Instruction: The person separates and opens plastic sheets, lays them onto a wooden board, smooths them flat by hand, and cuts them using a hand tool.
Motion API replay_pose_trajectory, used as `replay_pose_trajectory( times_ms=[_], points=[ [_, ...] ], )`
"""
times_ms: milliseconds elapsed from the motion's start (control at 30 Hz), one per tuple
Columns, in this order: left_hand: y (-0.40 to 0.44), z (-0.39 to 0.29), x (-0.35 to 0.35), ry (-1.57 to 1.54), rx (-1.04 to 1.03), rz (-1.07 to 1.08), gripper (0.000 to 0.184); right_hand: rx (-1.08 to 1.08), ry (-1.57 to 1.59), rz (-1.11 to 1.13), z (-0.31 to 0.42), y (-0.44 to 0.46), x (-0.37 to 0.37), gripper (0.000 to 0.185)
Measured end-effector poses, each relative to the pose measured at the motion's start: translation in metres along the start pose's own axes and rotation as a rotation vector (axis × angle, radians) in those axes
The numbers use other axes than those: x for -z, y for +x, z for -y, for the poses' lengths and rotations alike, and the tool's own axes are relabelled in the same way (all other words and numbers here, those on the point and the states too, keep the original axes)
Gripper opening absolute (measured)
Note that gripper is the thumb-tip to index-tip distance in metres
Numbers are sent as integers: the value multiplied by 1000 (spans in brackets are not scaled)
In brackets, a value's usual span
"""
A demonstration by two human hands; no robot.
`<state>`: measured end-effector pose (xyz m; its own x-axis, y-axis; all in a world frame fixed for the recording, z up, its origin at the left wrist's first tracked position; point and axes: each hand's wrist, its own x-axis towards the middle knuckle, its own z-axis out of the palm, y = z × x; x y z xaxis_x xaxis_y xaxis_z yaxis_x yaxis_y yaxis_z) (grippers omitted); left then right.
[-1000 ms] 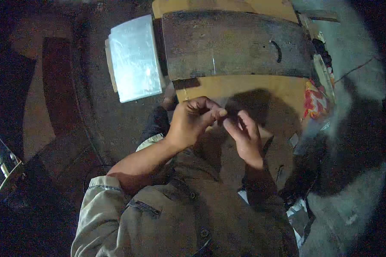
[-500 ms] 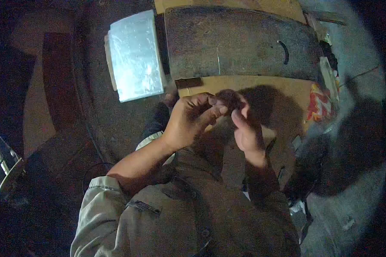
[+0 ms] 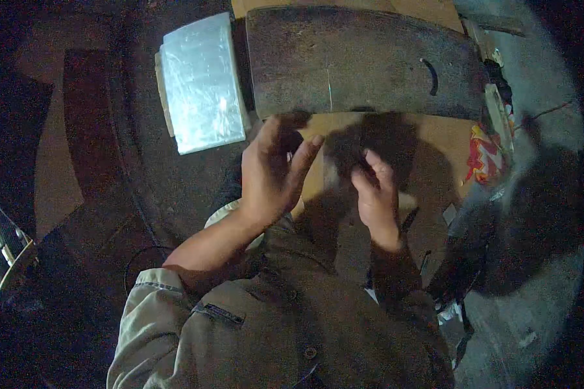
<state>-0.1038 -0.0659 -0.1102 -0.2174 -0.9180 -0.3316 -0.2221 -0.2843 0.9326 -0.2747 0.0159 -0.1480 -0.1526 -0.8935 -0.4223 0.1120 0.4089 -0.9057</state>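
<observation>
My left hand (image 3: 269, 165) is raised near the front edge of a dark worn board (image 3: 370, 58), thumb and fingers apart, with nothing visible between them. Its fingertips lie in shadow. My right hand (image 3: 377, 194) is to its right over brown cardboard (image 3: 438, 139), thumb and fingertips drawn close in a pinch. What they hold, if anything, is lost in a dark shadow. On the board lie a curved black strip (image 3: 429, 76) and a thin pale sliver (image 3: 329, 91).
A stack of clear plastic sheets or bags (image 3: 204, 84) lies left of the board. A red and yellow packet (image 3: 483, 155) sits at the cardboard's right edge. Assorted items line the board's right side. Grey floor (image 3: 538, 71) extends beyond.
My hands were together at the fingertips and have come apart. The left hand has moved left and up and its fingers have spread; the right has shifted only a little.
</observation>
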Motion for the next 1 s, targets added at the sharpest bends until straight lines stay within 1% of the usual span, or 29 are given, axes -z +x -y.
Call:
replay_pose_trajectory(
  times_ms=[67, 100, 133, 200, 233, 300, 333, 367, 433, 467, 500, 600, 633, 667, 733, 767, 833, 900, 933, 1000],
  points=[
    [-5, 9, -5, 148, -295, -222, 29, 217, -283, -293, -46, 9, 6, 40],
    [-8, 15, -7, 136, -333, -234, 39, 333, -532, -244, -35, 11, 6, 36],
    [-13, 20, -5, 138, -330, -233, 39, 330, -531, -244, -37, 16, 6, 36],
    [-25, 22, 4, 580, -467, 27, 46, 40, 96, -142, -40, 30, 5, 34],
    [-31, 19, 0, 658, -400, 129, 58, 34, 97, -142, -39, 36, 5, 34],
    [-34, 10, -10, 687, -431, 131, 59, -146, 94, -76, -34, 47, 4, 35],
    [-34, 8, -15, 715, -467, 134, 60, -194, 93, -60, -37, 48, 4, 35],
    [-33, 10, -18, 756, -423, 193, 67, -241, 91, -44, -41, 49, 5, 35],
    [-32, 7, -21, 786, -420, 181, 70, 24, 88, -87, -57, 48, 7, 37],
    [-30, 6, -23, 817, -424, 167, 74, 19, 88, -87, -61, 46, 9, 37],
    [-27, 7, -24, 865, -406, 179, 78, -9, -62, -177, -60, 44, 8, 41],
    [-15, 7, -27, 866, -387, 134, 79, -49, -419, -184, -77, 52, 21, 53],
    [-13, 10, -29, 868, -370, 109, 80, -69, -345, -124, -54, 50, 17, 53],
    [-10, 10, -29, 868, -368, 111, 80, -67, -305, -169, -47, 44, 11, 51],
    [-4, 9, -31, 974, -368, 56, 78, -57, -224, -256, -32, 31, -3, 46],
    [-3, 13, -32, 983, -357, 61, 79, 38, -300, -185, -16, 31, -5, 40],
    [-3, 13, -33, 982, -346, 71, 79, 130, -374, -113, 6, 34, -5, 34],
    [-3, 12, -32, 984, -335, 89, 82, 60, -171, -158, 19, 41, -4, 23],
    [-3, 13, -33, 984, -333, 91, 82, 135, -226, -221, 31, 40, -4, 20],
    [-3, 15, -36, 1029, -324, 81, 83, 288, -335, -368, 30, 49, 11, 18]
  ],
)
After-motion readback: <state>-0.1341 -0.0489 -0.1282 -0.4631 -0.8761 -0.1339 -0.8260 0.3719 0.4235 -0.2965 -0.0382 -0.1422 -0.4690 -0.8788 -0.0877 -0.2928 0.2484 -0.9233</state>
